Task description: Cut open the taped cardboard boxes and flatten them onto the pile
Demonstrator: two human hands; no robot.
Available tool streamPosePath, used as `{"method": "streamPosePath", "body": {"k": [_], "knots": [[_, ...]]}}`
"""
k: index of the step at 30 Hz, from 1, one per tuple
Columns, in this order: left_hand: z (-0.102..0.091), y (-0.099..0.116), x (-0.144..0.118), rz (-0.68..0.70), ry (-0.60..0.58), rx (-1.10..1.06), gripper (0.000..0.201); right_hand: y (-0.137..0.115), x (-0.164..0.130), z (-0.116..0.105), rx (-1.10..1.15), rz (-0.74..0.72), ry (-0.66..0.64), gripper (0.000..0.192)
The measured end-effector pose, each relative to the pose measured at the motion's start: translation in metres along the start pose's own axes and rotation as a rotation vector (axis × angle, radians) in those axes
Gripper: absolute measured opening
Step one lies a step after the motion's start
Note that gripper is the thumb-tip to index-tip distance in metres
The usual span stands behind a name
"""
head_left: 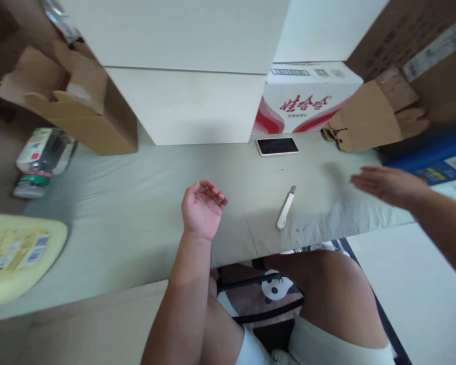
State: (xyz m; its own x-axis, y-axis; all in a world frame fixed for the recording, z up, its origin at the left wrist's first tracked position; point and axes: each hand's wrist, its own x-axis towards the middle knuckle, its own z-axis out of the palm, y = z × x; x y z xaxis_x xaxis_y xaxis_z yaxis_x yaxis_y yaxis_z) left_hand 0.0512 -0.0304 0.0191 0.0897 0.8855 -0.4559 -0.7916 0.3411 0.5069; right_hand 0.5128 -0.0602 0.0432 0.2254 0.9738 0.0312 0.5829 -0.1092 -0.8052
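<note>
Head view: my left hand point(202, 209) rests on the pale cloth-covered surface point(137, 203), fingers curled loosely inward, holding nothing that I can make out. My right hand point(383, 185) hovers flat and open at three o'clock, empty. Between them lies the white utility knife point(286, 208), touched by neither hand, so I judge that nothing has begun with it. Its long axis runs from seven o'clock to one o'clock, metal tip toward one o'clock, pointing roughly at the phone point(277, 146) lying face up at twelve o'clock before a red-and-white carton point(304, 104).

Left hand point(201, 210) perhaps holds pins
</note>
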Motion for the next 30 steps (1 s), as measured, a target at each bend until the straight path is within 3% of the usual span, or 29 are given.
{"method": "streamPosePath", "body": {"k": [3, 6, 8, 10, 13, 15, 17, 19, 20, 21, 23, 25, 27, 30], "knots": [[-0.008, 0.015, -0.001, 0.056, 0.004, -0.074, 0.027, -0.032, 0.001, 0.083, 0.051, 0.077, -0.18, 0.034], [-0.02, 0.036, 0.002, 0.137, 0.045, -0.166, 0.033, -0.083, 0.023, 0.176, 0.058, 0.014, -0.313, 0.033], [-0.029, 0.051, 0.004, 0.201, 0.121, -0.222, 0.035, -0.139, 0.043, 0.243, 0.009, -0.17, -0.405, 0.03], [-0.039, 0.066, 0.005, 0.277, 0.218, -0.268, 0.035, -0.208, 0.055, 0.31, -0.083, -0.496, -0.487, 0.024], [-0.053, 0.085, 0.006, 0.45, 0.374, -0.308, 0.032, -0.313, 0.048, 0.398, -0.13, -0.822, -0.509, 0.026], [-0.061, 0.093, 0.008, 0.583, 0.459, -0.302, 0.028, -0.366, 0.034, 0.437, -0.246, -0.951, -0.572, 0.026], [-0.072, 0.097, 0.011, 0.713, 0.521, -0.249, 0.024, -0.393, 0.022, 0.458, -0.334, -1.011, -0.629, 0.049], [-0.086, 0.1, 0.013, 0.887, 0.617, -0.132, 0.02, -0.393, 0.015, 0.455, -0.344, -1.021, -0.62, 0.064], [-0.094, 0.1, 0.013, 0.992, 0.683, -0.044, 0.018, -0.383, 0.012, 0.443, -0.312, -1.017, -0.588, 0.061], [-0.1, 0.101, 0.012, 1.101, 0.75, 0.055, 0.016, -0.368, 0.008, 0.426, -0.27, -1.013, -0.546, 0.045], [-0.11, 0.104, 0.006, 1.273, 0.861, 0.222, 0.009, -0.33, -0.003, 0.374, -0.118, -0.998, -0.472, 0.03], [-0.111, 0.107, -0.003, 1.323, 0.872, 0.276, 0.009, -0.288, -0.019, 0.312, -0.004, -0.984, -0.47, 0.021], [-0.102, 0.107, -0.012, 1.222, 0.662, 0.264, 0.021, -0.25, -0.038, 0.252, 0.046, -0.969, -0.577, 0.023], [-0.082, 0.098, -0.018, 0.924, 0.076, 0.36, 0.038, -0.204, -0.066, 0.193, -0.085, -0.906, -0.557, 0.026]]}}
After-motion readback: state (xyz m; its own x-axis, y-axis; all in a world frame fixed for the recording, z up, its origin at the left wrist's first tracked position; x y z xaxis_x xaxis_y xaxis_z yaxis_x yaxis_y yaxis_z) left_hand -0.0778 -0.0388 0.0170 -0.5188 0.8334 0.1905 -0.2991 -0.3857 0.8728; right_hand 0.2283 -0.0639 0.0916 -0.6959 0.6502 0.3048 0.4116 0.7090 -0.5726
